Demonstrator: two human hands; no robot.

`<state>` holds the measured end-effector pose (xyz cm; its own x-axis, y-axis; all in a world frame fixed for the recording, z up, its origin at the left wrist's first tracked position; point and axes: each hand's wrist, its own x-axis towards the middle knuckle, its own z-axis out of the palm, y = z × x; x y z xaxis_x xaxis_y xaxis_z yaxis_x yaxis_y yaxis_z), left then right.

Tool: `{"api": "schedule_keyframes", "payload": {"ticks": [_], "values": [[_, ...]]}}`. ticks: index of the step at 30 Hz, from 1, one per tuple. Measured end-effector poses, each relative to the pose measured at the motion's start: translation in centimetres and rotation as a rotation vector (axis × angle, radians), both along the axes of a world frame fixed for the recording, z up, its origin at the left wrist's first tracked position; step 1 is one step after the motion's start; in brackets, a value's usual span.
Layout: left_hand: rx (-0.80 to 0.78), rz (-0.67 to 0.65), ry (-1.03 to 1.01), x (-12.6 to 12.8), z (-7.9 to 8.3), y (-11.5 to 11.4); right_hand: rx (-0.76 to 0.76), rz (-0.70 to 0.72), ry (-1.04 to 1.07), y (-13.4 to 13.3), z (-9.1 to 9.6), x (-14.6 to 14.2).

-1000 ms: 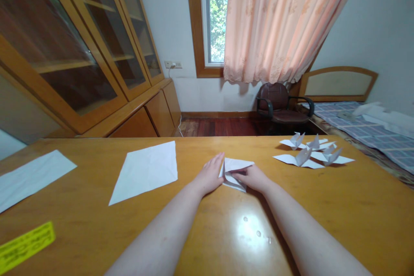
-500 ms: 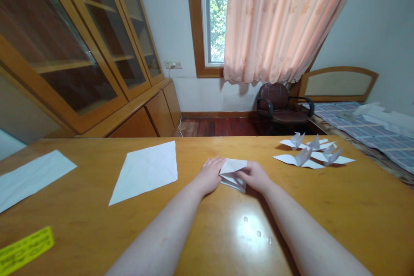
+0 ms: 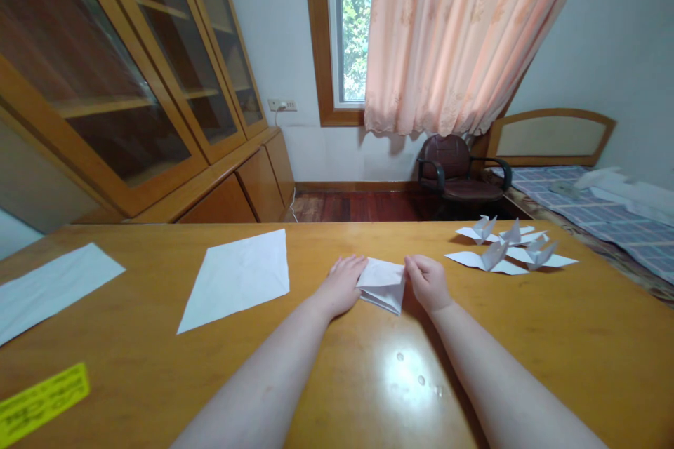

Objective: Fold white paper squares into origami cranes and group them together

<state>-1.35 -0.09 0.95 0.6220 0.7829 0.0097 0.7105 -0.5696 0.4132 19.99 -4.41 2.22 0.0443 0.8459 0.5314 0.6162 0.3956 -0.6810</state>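
Note:
A small folded white paper (image 3: 383, 283) lies on the wooden table (image 3: 337, 372), between my two hands. My left hand (image 3: 343, 283) rests flat on its left edge, fingers stretched out and pressing down. My right hand (image 3: 427, 280) is at the paper's right corner, fingers curled and pinching that corner. Both forearms reach in from the bottom of the view.
A flat white sheet (image 3: 238, 278) lies left of my hands, another white sheet (image 3: 50, 289) at the far left, and a yellow slip (image 3: 42, 403) near the front left edge. Several folded paper cranes (image 3: 508, 250) sit at the back right. A chair (image 3: 456, 172) and a bed (image 3: 595, 214) stand beyond the table.
My right hand has slid from on top of the paper to its right corner and closed on it. The upper flap has been folded down flat. My left hand has stayed on the left edge.

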Motion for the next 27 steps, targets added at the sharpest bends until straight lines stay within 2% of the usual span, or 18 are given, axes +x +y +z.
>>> {"api": "schedule_keyframes", "payload": {"ticks": [2,4,9,12,16,20,27], "values": [[-0.002,-0.001,0.011,0.0,-0.1,0.1,0.027,-0.058,0.008,0.1,0.0,0.2],[-0.004,-0.002,0.021,0.0,-0.1,0.1,0.001,-0.040,-0.011,0.2,0.0,0.1],[-0.001,-0.012,0.047,-0.1,0.2,-0.1,-0.164,0.088,-0.098,0.8,-0.2,-0.4],[0.003,-0.022,0.060,-0.1,0.4,-0.3,-0.248,0.090,-0.163,1.0,-0.4,-0.5],[0.001,-0.037,0.041,-0.1,0.8,-0.6,-0.259,0.053,-0.230,1.3,-0.5,-0.6],[-0.033,-0.054,0.039,-0.2,1.1,-0.6,-0.278,0.085,-0.313,1.5,-0.6,-0.6],[-0.012,-0.042,0.028,-0.2,0.7,-0.3,-0.342,0.073,-0.448,1.7,-0.3,-0.6]]}}
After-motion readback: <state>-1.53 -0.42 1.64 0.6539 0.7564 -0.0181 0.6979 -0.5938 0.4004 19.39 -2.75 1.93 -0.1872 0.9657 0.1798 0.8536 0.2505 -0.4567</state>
